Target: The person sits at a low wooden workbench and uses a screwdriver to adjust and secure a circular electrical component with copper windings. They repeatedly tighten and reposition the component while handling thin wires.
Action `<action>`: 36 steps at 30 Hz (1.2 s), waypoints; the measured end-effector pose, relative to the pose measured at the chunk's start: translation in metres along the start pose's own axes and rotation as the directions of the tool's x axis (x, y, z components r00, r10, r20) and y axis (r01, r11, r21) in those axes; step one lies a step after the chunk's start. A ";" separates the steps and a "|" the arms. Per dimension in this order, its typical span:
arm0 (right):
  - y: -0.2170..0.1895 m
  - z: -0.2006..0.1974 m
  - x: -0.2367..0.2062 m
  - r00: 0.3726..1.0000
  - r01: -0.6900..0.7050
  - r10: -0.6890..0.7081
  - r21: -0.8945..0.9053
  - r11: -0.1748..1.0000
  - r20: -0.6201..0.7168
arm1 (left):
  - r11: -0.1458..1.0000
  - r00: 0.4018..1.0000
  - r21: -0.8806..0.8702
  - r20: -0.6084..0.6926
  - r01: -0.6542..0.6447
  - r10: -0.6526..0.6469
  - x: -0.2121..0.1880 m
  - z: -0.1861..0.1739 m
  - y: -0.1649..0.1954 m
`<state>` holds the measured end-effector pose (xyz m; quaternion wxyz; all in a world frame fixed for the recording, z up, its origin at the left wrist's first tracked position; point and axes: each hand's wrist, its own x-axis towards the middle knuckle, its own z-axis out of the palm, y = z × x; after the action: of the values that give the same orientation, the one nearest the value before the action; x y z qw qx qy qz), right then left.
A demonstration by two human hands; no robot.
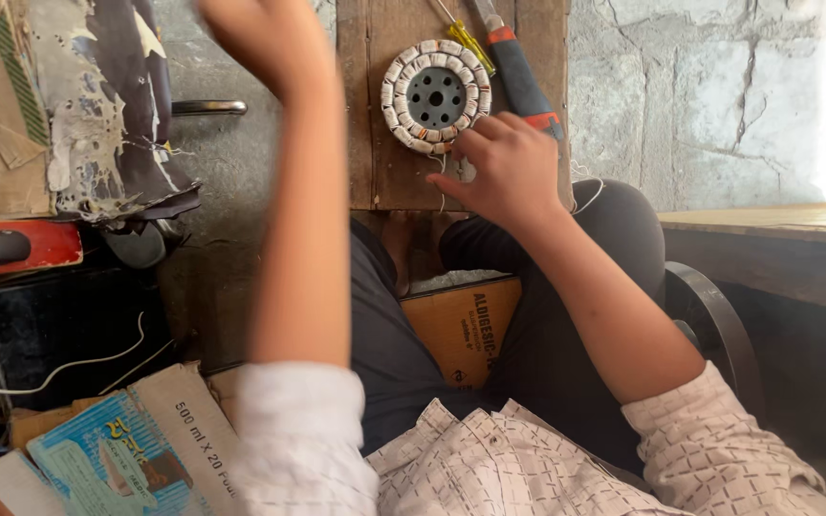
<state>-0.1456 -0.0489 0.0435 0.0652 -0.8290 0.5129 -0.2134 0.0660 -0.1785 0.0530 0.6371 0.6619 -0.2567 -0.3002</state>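
The round wound stator (435, 96) lies flat near the wooden board's (365, 143) far edge, the right hand (509, 167) touching its near rim with curled fingers, grasping nothing visible, while the blurred left hand (258, 43) hovers well apart, its grip unclear.

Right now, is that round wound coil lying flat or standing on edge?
Lying flat. The round wound coil shows its full circular face and centre holes, resting on the wooden board, with the right hand touching its lower edge.

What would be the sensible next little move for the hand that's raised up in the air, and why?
Probably bring the left hand down onto the round wound coil ring. It is raised, blurred and apparently empty, while only the right hand touches the ring's lower edge on the wooden board. A second hand would likely steady the ring. The screwdrivers lie unused beside it.
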 end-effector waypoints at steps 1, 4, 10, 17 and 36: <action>-0.003 0.002 -0.001 1.000 -0.008 0.008 -0.020 1.000 -0.003 | 0.992 0.989 0.059 0.108 -0.112 0.105 -0.025 -0.009 -0.002; -0.002 0.007 -0.005 0.998 -0.064 0.065 -0.052 0.997 0.007 | 0.835 0.814 0.233 0.456 -0.499 0.359 -0.095 -0.046 -0.024; 0.012 0.008 -0.012 0.990 -0.132 0.119 0.187 0.974 0.080 | 0.499 0.498 0.301 0.804 -0.812 0.326 -0.111 -0.070 -0.037; 0.037 0.000 -0.011 0.995 -0.091 0.099 0.448 0.889 0.005 | 0.414 0.402 0.222 0.814 -0.883 0.420 -0.125 -0.070 -0.023; 0.058 0.010 -0.020 0.991 -0.113 0.136 0.537 0.836 -0.004 | 0.437 0.544 0.356 0.708 -0.826 0.450 -0.139 -0.069 -0.052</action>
<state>-0.1964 -0.0594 0.0097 0.2967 -0.7381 0.4870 -0.3606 0.0181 -0.0282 0.0111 0.3300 0.5755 -0.7445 -0.0750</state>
